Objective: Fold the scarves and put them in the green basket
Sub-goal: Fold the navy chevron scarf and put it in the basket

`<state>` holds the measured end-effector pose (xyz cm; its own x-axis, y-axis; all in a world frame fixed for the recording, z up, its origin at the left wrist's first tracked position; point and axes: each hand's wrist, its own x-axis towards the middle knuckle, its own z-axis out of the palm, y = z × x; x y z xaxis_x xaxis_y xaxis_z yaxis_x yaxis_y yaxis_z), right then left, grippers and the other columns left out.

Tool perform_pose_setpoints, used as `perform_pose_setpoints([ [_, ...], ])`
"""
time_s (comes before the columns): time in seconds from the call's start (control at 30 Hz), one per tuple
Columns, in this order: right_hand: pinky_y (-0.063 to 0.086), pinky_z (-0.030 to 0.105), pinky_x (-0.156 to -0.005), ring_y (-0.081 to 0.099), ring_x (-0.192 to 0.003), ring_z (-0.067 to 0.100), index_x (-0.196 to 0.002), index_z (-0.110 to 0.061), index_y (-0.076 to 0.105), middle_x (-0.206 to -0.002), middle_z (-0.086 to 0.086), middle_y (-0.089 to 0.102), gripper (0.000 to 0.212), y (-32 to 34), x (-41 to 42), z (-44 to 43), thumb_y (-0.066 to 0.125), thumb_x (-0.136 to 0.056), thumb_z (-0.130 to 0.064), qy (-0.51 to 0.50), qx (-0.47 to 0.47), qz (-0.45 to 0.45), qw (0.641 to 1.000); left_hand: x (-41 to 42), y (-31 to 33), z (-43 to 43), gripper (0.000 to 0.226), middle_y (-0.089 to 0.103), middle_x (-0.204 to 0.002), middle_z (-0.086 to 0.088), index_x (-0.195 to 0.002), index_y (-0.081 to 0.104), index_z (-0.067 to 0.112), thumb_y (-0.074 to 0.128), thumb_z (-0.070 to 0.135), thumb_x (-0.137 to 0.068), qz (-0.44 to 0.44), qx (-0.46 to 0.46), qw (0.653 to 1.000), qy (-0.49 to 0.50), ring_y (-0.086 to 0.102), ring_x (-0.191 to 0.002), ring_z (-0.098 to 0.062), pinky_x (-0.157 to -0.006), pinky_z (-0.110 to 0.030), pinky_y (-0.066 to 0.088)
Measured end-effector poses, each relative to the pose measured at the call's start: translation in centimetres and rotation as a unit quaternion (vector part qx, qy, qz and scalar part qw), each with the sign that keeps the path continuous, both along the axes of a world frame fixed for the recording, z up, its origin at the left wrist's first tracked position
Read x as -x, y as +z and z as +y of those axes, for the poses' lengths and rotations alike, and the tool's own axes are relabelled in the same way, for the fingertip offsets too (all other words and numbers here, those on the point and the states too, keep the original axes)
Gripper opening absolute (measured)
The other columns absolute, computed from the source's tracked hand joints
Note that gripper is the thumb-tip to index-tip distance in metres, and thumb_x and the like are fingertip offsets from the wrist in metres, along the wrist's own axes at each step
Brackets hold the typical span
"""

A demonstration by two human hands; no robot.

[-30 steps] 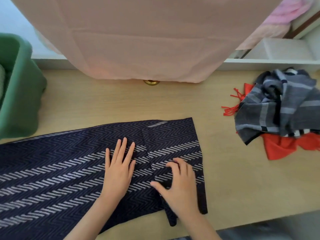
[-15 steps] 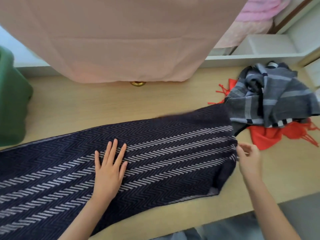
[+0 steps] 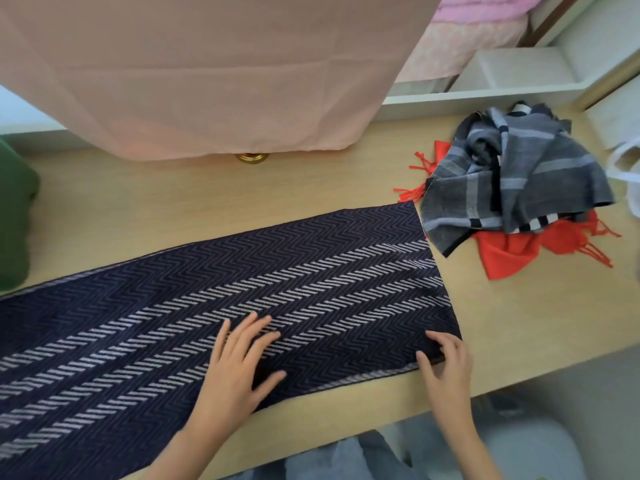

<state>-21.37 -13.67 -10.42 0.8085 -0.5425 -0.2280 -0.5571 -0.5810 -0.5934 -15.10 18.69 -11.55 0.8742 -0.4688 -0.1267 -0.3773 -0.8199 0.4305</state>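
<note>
The navy scarf (image 3: 311, 271) with pale zigzag stripes lies spread flat on the counter (image 3: 173, 202), running from the far left edge of view to a straight end just beyond the right hand (image 3: 446, 368). The left hand (image 3: 239, 368) rests palm down on the scarf near its near hem, fingers straight and fanned apart, holding nothing. To its right, on the scarf's near right corner, the right hand has its fingers bent over the cloth and its thumb on the hem. The corner looks to be pinched between them, though the grip is slightly blurred.

Beyond the right hand and a little to its right, a grey plaid scarf (image 3: 512, 174) sits in a loose heap on top of a red fringed scarf (image 3: 505, 254) – the grey one's lower edge lies just beside the navy scarf's far right corner. Far to the left of the left hand, the green basket (image 3: 14, 216) shows only partly at the edge of view, standing on the counter next to the navy scarf's far edge. Ahead of both hands a pink cloth (image 3: 207, 64) hangs down over the back of the counter.
</note>
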Motion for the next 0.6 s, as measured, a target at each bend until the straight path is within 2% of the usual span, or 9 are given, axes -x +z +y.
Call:
perform_pose_setpoints([
  [0.1, 0.031, 0.032, -0.1, 0.038, -0.116, 0.017, -0.126, -0.012, 0.052, -0.126, 0.005, 0.043, 0.045, -0.2, 1.0, -0.4, 0.068, -0.084, -0.008, -0.007, 0.037, -0.004, 0.999, 2.0, -0.3, -0.6, 0.051, 0.045, -0.137, 0.008, -0.124, 0.052, 0.03, 0.052, 0.058, -0.082, 0.032, -0.015, 0.998, -0.048, 0.036, -0.135, -0.015, -0.119, -0.04, 0.01],
  [0.2, 0.03, 0.047, -0.101, 0.038, -0.118, 0.033, -0.122, -0.01, 0.054, -0.127, 0.016, 0.044, 0.051, -0.4, 1.4, -0.6, 0.077, -0.077, -0.018, -0.143, 0.045, 0.018, 0.988, 2.6, -0.5, -1.1, 0.048, 0.048, -0.135, 0.005, -0.117, 0.057, 0.028, 0.066, 0.052, -0.077, 0.041, -0.007, 0.998, -0.037, 0.038, -0.132, -0.016, -0.119, -0.038, 0.01],
  [0.3, 0.029, 0.05, -0.1, 0.037, -0.117, 0.039, -0.119, -0.008, 0.057, -0.127, 0.02, 0.042, 0.053, -0.6, 1.5, -0.3, 0.08, -0.074, -0.025, -0.212, 0.038, 0.05, 0.975, 2.6, -0.6, -1.5, 0.033, 0.049, -0.133, 0.003, -0.101, 0.059, 0.028, 0.044, 0.054, -0.09, 0.018, 0.021, 0.999, -0.022, 0.04, -0.13, -0.017, -0.117, -0.04, 0.016],
  [0.4, 0.029, 0.05, -0.1, 0.035, -0.118, 0.041, -0.119, -0.005, 0.055, -0.13, 0.021, 0.039, 0.056, -1.0, 1.4, 0.0, 0.081, -0.074, -0.024, -0.255, 0.025, 0.051, 0.965, 2.5, -0.7, -1.6, 0.045, 0.049, -0.132, 0.003, -0.09, 0.057, 0.027, 0.023, 0.057, -0.097, 0.016, 0.041, 0.999, -0.016, 0.043, -0.128, -0.017, -0.116, -0.036, 0.018],
  [0.5, 0.029, 0.053, -0.101, 0.034, -0.12, 0.042, -0.124, -0.006, 0.051, -0.134, 0.021, 0.036, 0.058, -1.3, 1.0, -0.2, 0.079, -0.076, -0.02, -0.297, -0.007, 0.044, 0.954, 2.3, -0.7, -1.7, 0.046, 0.049, -0.131, 0.005, -0.085, 0.056, 0.029, 0.022, 0.057, -0.098, 0.026, 0.056, 0.998, -0.002, 0.041, -0.127, -0.015, -0.118, -0.03, 0.014],
  [0.6, 0.029, 0.05, -0.101, 0.035, -0.118, 0.042, -0.119, -0.007, 0.056, -0.131, 0.021, 0.039, 0.046, -1.6, 0.9, -0.9, 0.075, -0.079, -0.02, -0.305, 0.002, 0.051, 0.951, 2.3, -0.5, -1.8, 0.043, 0.049, -0.13, 0.007, -0.083, 0.056, 0.029, 0.025, 0.057, -0.096, 0.037, 0.07, 0.997, 0.024, 0.039, -0.126, -0.011, -0.117, -0.023, 0.009],
])
